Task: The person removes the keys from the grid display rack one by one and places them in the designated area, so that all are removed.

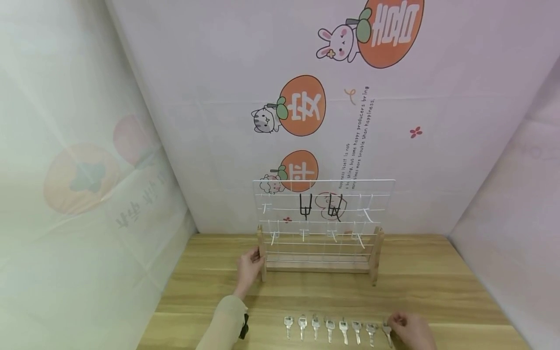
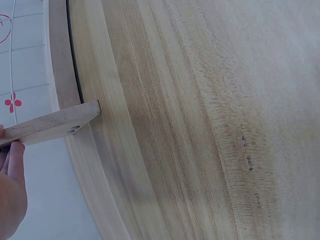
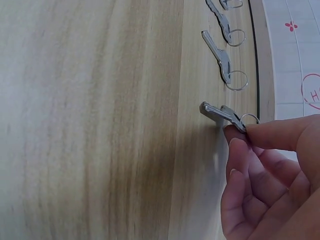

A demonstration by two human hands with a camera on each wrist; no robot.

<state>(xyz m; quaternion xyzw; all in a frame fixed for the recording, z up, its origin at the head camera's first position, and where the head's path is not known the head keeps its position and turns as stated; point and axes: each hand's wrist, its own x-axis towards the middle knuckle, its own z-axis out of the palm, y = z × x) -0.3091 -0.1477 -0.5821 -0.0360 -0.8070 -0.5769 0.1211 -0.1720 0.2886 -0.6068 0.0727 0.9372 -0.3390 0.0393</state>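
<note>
My left hand (image 1: 250, 267) grips the left wooden post (image 1: 261, 253) of a white wire grid rack (image 1: 323, 238) standing on the table. In the left wrist view, the fingers (image 2: 16, 162) lie against that wooden upright (image 2: 55, 125). At the right end of a row of silver keys (image 1: 330, 329), my right hand (image 1: 411, 330) pinches a key (image 3: 227, 115) by its head, between thumb and forefinger. A thin ring (image 3: 250, 118) hangs from that key, whose blade points away from the hand and appears slightly tilted off the wood.
Black hooks (image 1: 305, 206) and white hooks (image 1: 274, 236) are fixed on the grid. Other ringed keys, such as this key (image 3: 222, 60), lie beside the held one. Printed cloth (image 1: 210, 121) hangs behind the wooden table (image 1: 210, 291) and at both sides.
</note>
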